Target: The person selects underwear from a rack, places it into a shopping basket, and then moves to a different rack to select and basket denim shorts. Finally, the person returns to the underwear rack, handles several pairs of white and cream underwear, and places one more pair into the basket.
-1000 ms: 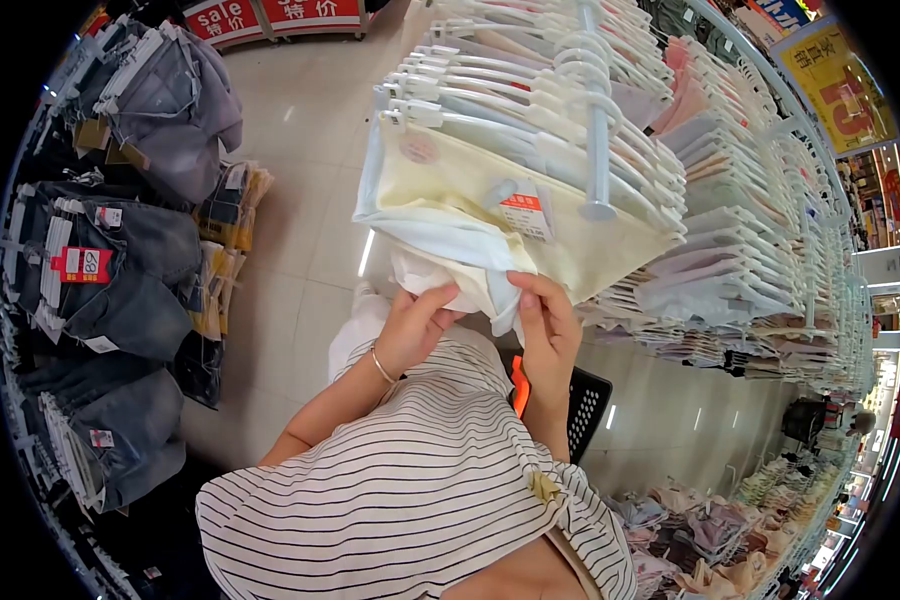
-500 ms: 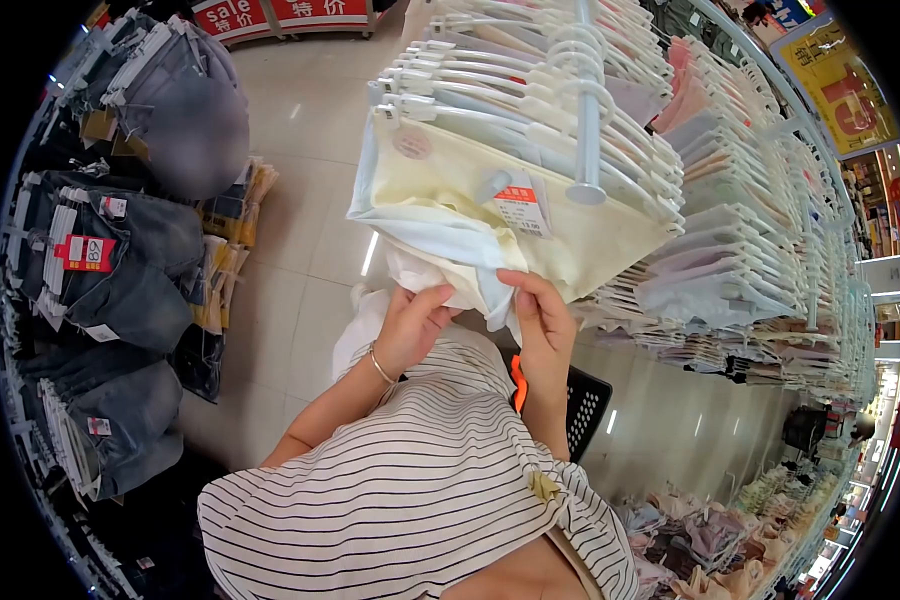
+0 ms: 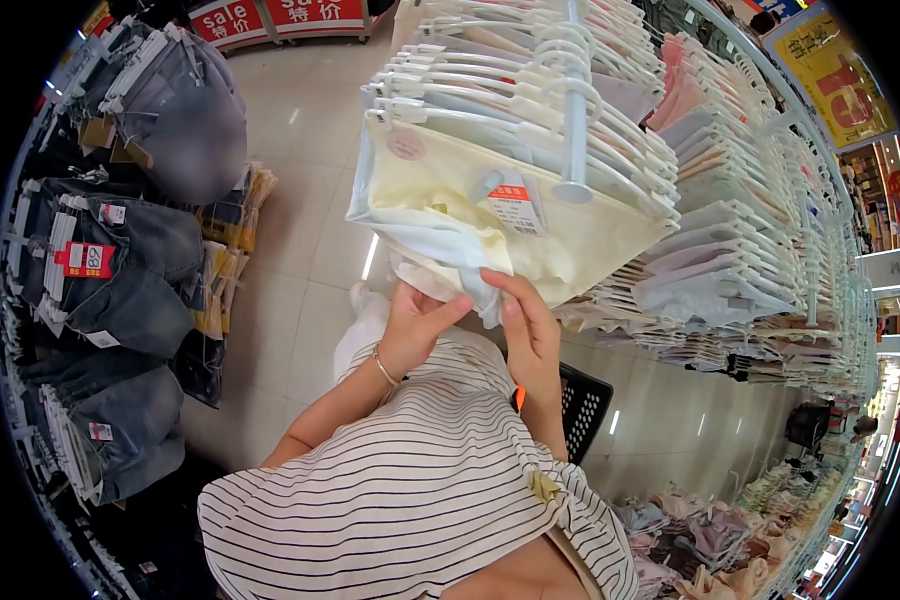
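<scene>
Pale yellow underwear [image 3: 580, 240] hangs at the front of a row on white clip hangers [image 3: 470, 95], with a red and white price tag [image 3: 514, 207] on it. My left hand [image 3: 417, 322] is closed on the lower edge of the white and light blue fabric [image 3: 450, 250] beneath it. To its right, my right hand [image 3: 528, 320] pinches the light blue fabric near the same lower edge. Parts of the fingers are behind the cloth.
Denim shorts [image 3: 135, 270] hang on a rack at the left. More pastel garments [image 3: 720, 270] hang at the right. A black basket [image 3: 582, 410] is beside my right forearm. Red sale signs [image 3: 230, 20] stand at the back.
My right hand has shifted slightly left along the fabric edge, and my left hand's fingers have moved further under the cloth. The view has shifted slightly.
</scene>
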`<state>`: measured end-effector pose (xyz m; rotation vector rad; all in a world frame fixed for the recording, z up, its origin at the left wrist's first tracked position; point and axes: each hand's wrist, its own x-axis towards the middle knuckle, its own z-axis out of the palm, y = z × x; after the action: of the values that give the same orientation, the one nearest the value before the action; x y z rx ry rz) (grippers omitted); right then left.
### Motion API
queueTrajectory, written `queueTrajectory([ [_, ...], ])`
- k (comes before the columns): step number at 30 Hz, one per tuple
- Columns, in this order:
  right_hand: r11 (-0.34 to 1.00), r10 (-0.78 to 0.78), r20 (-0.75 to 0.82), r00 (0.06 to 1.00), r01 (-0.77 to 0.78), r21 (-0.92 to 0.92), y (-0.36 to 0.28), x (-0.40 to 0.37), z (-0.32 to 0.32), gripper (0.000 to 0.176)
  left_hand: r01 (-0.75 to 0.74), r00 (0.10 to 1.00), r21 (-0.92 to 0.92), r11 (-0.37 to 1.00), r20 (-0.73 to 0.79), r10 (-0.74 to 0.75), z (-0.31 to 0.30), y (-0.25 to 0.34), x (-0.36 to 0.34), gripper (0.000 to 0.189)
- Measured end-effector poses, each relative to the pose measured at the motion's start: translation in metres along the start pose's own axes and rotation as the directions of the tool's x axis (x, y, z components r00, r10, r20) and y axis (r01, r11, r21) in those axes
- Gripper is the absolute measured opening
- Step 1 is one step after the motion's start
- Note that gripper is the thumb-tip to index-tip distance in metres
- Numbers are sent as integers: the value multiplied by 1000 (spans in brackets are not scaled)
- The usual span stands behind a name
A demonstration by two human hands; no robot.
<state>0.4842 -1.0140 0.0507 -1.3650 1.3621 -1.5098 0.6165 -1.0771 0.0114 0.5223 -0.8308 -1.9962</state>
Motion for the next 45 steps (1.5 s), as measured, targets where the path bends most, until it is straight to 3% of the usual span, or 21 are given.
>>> queueTrajectory([
  [4,1000,-17,8,1000,17,14,-3,3,-1,26,-27,1000,96,995,-2,27,6,4,2,55],
  [12,993,74,-27,997,-71,92,3,3,3,27,64,993,84,994,-100,-55,-13,-6,1,45],
  [15,979,-82,-34,996,74,-192,-5,9,4,34,55,995,28,998,-89,-52,-13,-9,3,37],
  [16,937,-153,-43,987,131,-325,-4,11,5,37,41,996,14,999,-80,-40,-9,-8,4,33],
  [18,791,-290,-33,956,221,-570,-1,12,8,42,19,999,153,988,-38,-13,-1,-1,3,30],
  [21,803,-290,-47,956,217,-555,12,9,3,38,-46,997,322,946,-46,64,0,-3,2,25],
  [25,946,-216,-243,946,141,-292,11,9,-2,29,-84,988,452,888,-80,134,0,-2,7,25],
  [27,988,-107,-360,927,58,-143,8,12,-4,25,-25,993,468,884,-94,78,-6,-1,7,27],
  [31,987,120,-454,883,-57,150,6,14,-9,19,44,988,398,916,-152,19,-12,-6,7,32],
  [32,993,73,-454,888,-21,117,9,14,-10,18,39,991,338,940,-133,7,-10,-7,7,33],
  [35,989,-112,-396,911,63,-134,30,7,-15,23,42,995,201,979,-93,-23,3,-3,10,32],
  [38,914,-183,-132,974,120,-387,24,2,-17,33,56,996,205,977,-86,-39,0,-8,13,27],
  [41,876,-260,208,943,321,-361,18,9,-21,49,80,993,236,969,-106,-57,-9,-16,14,27],
  [42,902,-264,265,927,335,-273,17,11,-20,48,115,987,214,970,-133,-88,-8,-16,13,29],
  [45,893,-382,36,923,379,-241,16,8,-26,44,120,979,218,968,-189,-79,-2,-12,17,33],
])
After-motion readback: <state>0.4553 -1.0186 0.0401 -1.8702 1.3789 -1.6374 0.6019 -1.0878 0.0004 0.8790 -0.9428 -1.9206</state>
